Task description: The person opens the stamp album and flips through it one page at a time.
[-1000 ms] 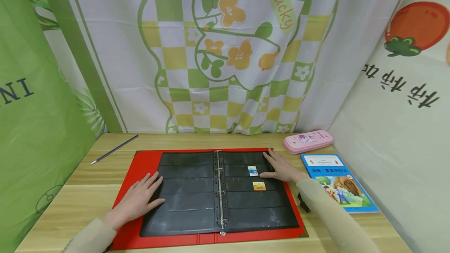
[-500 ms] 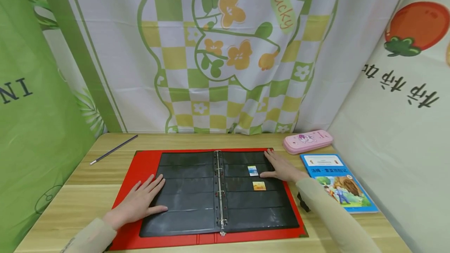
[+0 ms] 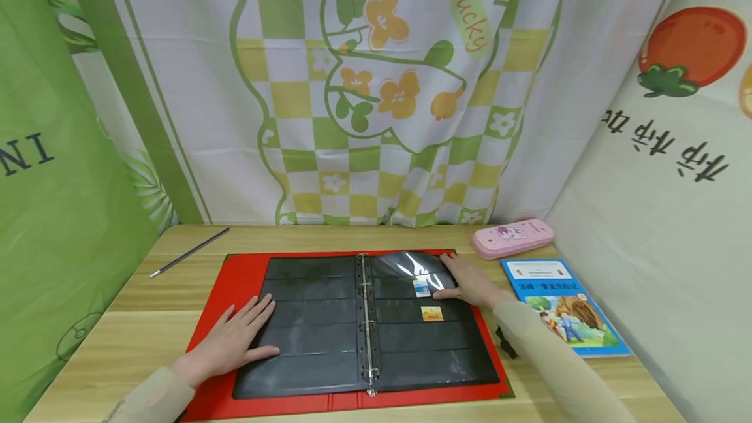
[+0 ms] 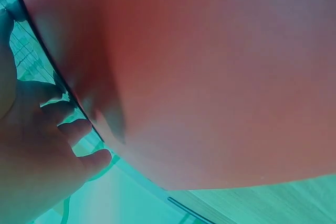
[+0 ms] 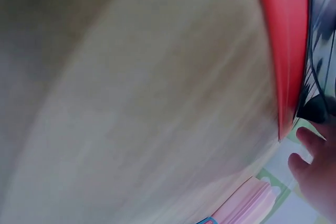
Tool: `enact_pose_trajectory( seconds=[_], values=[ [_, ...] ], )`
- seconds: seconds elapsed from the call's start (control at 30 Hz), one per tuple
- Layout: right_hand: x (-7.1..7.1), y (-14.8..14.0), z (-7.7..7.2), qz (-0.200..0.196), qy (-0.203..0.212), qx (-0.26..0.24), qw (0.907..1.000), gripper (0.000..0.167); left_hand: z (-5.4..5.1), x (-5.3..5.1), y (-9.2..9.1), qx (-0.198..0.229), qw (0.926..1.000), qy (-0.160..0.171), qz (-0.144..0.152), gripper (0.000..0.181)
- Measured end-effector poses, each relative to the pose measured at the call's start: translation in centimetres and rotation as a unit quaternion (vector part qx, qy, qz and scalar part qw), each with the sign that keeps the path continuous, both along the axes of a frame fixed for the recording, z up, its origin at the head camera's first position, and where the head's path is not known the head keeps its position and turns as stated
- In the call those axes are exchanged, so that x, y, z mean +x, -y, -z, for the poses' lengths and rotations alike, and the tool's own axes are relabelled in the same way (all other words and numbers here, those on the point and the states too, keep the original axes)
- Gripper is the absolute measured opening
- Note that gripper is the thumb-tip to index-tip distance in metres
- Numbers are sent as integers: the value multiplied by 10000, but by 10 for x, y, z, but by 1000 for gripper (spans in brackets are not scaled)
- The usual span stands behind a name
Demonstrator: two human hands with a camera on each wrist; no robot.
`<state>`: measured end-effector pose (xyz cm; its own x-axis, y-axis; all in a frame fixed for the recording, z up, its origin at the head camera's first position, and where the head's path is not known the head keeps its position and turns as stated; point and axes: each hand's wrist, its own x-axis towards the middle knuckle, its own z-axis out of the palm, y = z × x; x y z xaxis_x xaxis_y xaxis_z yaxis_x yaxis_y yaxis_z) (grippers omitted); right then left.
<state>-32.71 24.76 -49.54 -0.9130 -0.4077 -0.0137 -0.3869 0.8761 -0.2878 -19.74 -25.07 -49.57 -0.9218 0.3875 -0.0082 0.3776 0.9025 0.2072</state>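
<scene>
A red ring binder (image 3: 252, 273) lies open on the wooden table. Its black pocket pages sit either side of metal rings (image 3: 367, 325). Two small cards, one blue-and-white (image 3: 422, 288) and one orange-yellow (image 3: 431, 314), show in the right page (image 3: 435, 367). My left hand (image 3: 232, 341) rests with spread fingers on the left page's (image 3: 311, 305) outer edge. At the upper outer corner of the right page, my right hand (image 3: 470, 281) touches the page with fingers extended and thumb apart. That corner bends up and catches light; in the right wrist view, the page corner (image 5: 315, 109) curls beside the fingers.
A blue picture-covered book (image 3: 572, 309) lies right of the binder, with a pink pencil case (image 3: 513, 238) behind it. A dark pencil (image 3: 190, 252) lies at the back left. Patterned curtains (image 3: 399, 149) hang behind the table.
My left hand has slid slightly down and right along the left page. By my right hand, the right page's upper part has risen into a shiny bulge. The head view has tilted slightly.
</scene>
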Motion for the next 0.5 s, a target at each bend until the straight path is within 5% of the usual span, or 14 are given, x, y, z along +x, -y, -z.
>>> enact_pose_trajectory(
  seconds=[0.2,0.5],
  values=[
    [1,2,-2,69,-462,-23,9989,106,0,1,0,2,10000,-3,-13,96],
    [5,2,-13,146,-144,-601,9980,107,0,0,0,18,10000,64,-33,97]
  ],
)
